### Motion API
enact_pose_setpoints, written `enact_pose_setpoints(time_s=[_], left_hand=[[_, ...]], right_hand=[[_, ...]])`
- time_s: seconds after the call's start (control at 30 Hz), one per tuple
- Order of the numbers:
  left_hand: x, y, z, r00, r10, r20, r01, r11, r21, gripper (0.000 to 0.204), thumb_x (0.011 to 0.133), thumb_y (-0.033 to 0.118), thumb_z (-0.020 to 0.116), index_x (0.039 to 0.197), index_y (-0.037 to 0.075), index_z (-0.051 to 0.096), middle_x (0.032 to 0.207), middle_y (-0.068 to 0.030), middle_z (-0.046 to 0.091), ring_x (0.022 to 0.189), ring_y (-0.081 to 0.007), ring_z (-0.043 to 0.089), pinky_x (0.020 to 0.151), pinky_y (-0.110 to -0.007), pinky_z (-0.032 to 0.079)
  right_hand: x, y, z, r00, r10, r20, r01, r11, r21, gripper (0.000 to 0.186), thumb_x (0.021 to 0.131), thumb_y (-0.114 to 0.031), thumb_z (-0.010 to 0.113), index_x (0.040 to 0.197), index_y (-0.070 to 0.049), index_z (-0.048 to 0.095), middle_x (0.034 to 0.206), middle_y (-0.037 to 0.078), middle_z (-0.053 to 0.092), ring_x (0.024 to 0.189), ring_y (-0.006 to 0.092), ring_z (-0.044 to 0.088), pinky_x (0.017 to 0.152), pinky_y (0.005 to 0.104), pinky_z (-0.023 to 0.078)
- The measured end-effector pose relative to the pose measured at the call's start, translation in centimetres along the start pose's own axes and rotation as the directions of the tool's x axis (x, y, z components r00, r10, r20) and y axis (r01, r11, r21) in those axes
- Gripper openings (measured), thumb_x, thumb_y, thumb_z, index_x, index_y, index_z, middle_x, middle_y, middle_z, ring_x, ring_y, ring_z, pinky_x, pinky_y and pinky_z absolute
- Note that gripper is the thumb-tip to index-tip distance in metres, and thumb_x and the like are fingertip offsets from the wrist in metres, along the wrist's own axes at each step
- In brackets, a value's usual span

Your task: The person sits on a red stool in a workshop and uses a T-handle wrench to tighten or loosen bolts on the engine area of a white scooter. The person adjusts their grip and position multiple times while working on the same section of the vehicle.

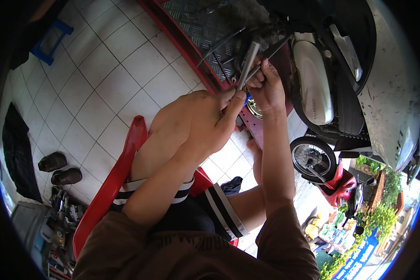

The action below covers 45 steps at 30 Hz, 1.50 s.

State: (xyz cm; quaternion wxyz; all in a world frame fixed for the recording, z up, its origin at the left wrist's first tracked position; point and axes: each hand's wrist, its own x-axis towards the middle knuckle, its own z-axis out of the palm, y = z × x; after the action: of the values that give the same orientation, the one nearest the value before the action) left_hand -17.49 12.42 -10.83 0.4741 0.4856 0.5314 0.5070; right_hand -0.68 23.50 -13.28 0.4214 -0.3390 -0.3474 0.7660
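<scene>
My left hand (221, 114) is closed around the lower end of a silver metal tube (249, 63), which slants up and to the right. Just right of it, the curled fingers of my right hand (269, 88) grip a thin dark metal rod (279, 45) that crosses close by the tube. Whether rod and tube touch I cannot tell. Behind the hands, a round gold-coloured part (254, 109) with a blue piece beside it shows partly. A motorcycle's silver engine cover (312, 81) lies right of my right hand.
A red-framed work platform (191, 70) with a tread-plate surface holds several dark tools. I sit on a red plastic chair (109, 186). A blue stool (51, 42) and dark shoes (66, 176) are on the tiled floor. A red motorcycle (343, 184) stands at the right.
</scene>
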Motion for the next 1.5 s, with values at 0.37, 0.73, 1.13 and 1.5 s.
enact_pose_setpoints(time_s=[0.37, 0.73, 1.13, 1.5], left_hand=[[-1.4, -0.8, 2.3, 0.999, 0.01, -0.046, -0.021, 0.97, -0.243, 0.045, 0.091, 0.02, 0.055, 0.128, -0.004, 0.049, 0.045, -0.0005, 0.037, 0.041, -0.0057, 0.037, 0.041, -0.025, 0.029], [0.5, -0.6, 0.0, 0.999, -0.02, 0.031, 0.022, 0.998, -0.062, 0.021, 0.088, 0.022, 0.061, 0.08, 0.002, 0.062, 0.054, -0.003, 0.05, 0.044, -0.0091, 0.045, 0.043, -0.026, 0.035], [1.6, -3.4, 2.2, 0.841, -0.244, 0.483, 0.54, 0.339, -0.77, 0.031, 0.091, 0.022, 0.06, 0.097, -0.008, 0.056, 0.082, -0.0143, 0.063, 0.067, -0.0205, 0.062, 0.063, -0.028, 0.048], [1.1, -1.8, 1.8, 0.856, -0.342, 0.386, 0.5, 0.362, -0.787, 0.027, 0.09, 0.022, 0.06, 0.088, -0.004, 0.06, 0.073, -0.0125, 0.065, 0.061, -0.0157, 0.064, 0.052, -0.023, 0.047]], right_hand=[[0.4, -0.6, 0.8, 1.0, 0.002, 0.019, -0.003, 0.999, 0.047, 0.016, 0.094, -0.022, 0.053, 0.092, -0.006, 0.05, 0.065, -0.004, 0.033, 0.056, 0.0066, 0.029, 0.05, 0.0203, 0.027], [1.4, -1.3, 0.7, 0.994, -0.062, -0.093, 0.072, 0.992, 0.101, 0.019, 0.095, -0.02, 0.051, 0.088, -0.003, 0.052, 0.062, -0.003, 0.033, 0.054, 0.0074, 0.027, 0.049, 0.0218, 0.024], [5.8, -1.8, -1.7, 0.901, -0.226, -0.37, 0.222, 0.973, -0.053, 0.023, 0.096, -0.028, 0.04, 0.097, -0.008, 0.051, 0.083, 0.004, 0.054, 0.068, 0.0149, 0.046, 0.06, 0.0288, 0.037], [11.3, -5.4, -9.3, 0.935, -0.199, -0.293, 0.325, 0.811, 0.487, 0.031, 0.101, -0.034, 0.032, 0.09, -0.009, 0.047, 0.077, 0.0, 0.051, 0.061, 0.0117, 0.046, 0.057, 0.0277, 0.038]])
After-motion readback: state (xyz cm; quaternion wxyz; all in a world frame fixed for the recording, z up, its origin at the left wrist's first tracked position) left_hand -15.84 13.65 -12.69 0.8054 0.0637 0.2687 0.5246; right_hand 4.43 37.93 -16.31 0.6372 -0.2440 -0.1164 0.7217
